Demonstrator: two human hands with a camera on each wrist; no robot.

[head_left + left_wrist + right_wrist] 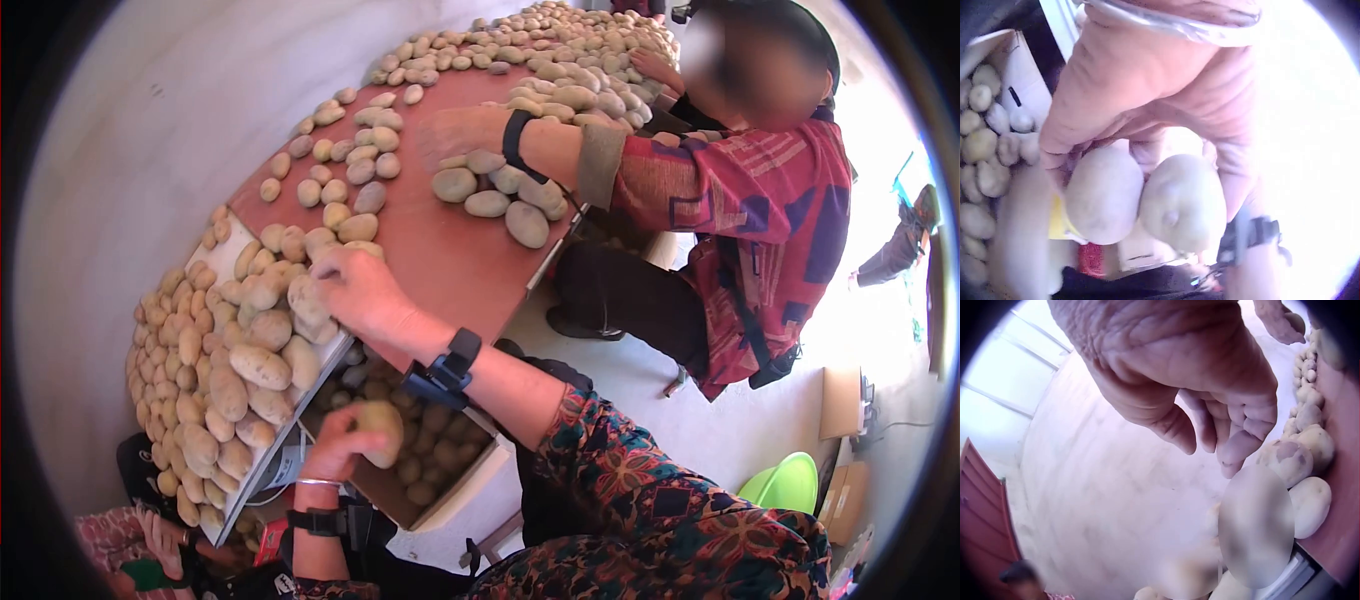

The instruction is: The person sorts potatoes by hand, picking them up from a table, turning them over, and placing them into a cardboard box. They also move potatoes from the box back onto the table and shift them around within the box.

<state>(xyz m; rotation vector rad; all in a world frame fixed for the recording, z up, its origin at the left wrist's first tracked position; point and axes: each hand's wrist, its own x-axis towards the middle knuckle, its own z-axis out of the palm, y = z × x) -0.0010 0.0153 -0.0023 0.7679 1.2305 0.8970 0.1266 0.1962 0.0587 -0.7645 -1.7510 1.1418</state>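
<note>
My left hand (338, 448) grips two potatoes side by side, shown in the left wrist view as one potato (1105, 195) next to another, knobbier potato (1183, 201). It is over the open cardboard box at the table's edge. My right hand (368, 295) hovers at the near side of the potato heap (262, 368), its fingers bent loosely with nothing between them. In the right wrist view its fingertips (1235, 453) are right above a blurred potato (1257, 525).
Below the table edge stands the cardboard box (465, 480) of potatoes. More potatoes (365, 150) lie scattered on the red tabletop (440, 255). Another person (750, 215) reaches over a small potato group (490, 203) at the right. A green basin (785, 485) is on the floor.
</note>
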